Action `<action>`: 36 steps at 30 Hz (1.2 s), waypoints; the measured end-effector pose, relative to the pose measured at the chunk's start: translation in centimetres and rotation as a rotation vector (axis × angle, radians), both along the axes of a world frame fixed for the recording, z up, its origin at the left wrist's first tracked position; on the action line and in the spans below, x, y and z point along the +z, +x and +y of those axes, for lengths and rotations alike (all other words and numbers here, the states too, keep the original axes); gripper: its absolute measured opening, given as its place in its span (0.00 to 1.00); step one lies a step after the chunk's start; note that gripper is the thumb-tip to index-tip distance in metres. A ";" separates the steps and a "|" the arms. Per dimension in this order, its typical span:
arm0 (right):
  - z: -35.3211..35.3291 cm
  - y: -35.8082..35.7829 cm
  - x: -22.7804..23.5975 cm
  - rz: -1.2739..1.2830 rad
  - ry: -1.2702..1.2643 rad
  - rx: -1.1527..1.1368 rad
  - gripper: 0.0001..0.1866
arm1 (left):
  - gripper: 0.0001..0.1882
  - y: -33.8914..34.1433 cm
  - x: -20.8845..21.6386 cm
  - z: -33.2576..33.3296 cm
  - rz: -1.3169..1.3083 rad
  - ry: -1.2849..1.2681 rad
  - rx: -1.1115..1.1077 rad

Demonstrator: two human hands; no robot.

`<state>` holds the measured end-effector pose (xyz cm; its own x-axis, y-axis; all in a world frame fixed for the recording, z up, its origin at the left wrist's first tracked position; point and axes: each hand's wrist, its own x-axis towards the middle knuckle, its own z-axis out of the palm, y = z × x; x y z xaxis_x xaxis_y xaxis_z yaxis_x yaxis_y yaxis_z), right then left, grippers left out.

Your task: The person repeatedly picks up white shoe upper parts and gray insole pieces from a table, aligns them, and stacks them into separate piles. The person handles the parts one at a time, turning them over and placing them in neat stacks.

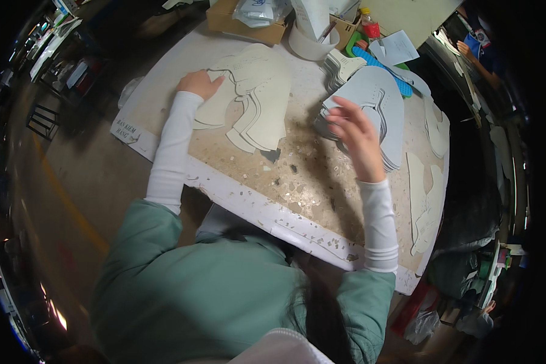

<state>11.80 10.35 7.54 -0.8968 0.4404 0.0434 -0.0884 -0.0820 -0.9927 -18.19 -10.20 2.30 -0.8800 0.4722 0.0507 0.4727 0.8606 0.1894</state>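
Observation:
My left hand (201, 84) lies on the left edge of the cream cut-out pieces (264, 76), its fingers resting on the sheet. These flat, curved pieces overlap in several layers, with thin dark outlines between them. My right hand (357, 136) is raised over the left edge of a stack of grey cut-out pieces (379, 85). Its fingers are apart and nothing shows in them. The grey stack has rounded tops, and the hand hides part of its lower left side.
Behind the stacks are a cardboard box (224, 18), a white round container (309, 45), a blue perforated strip (400, 82) and a red-labelled bottle (370, 27). More cut pieces (428, 203) lie at the table's right edge. Small scraps litter the worn tabletop (273, 182). Another person (482, 54) is at far right.

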 end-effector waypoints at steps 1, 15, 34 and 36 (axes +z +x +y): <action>-1.7 -1.4 -0.6 0.044 0.006 0.116 0.23 | 0.25 0.2 -1.1 0.4 0.052 0.041 0.033; -4.0 -9.9 -9.3 -0.068 0.030 -0.124 0.24 | 0.30 0.6 -2.6 -1.4 -0.652 0.950 -0.619; -6.5 12.1 -3.2 -0.346 0.849 -0.387 0.20 | 0.09 17.6 1.0 -5.1 -0.407 0.619 -0.459; -6.0 11.3 -3.3 -0.257 0.852 -0.341 0.16 | 0.13 17.2 0.1 -3.4 -0.255 0.653 -0.587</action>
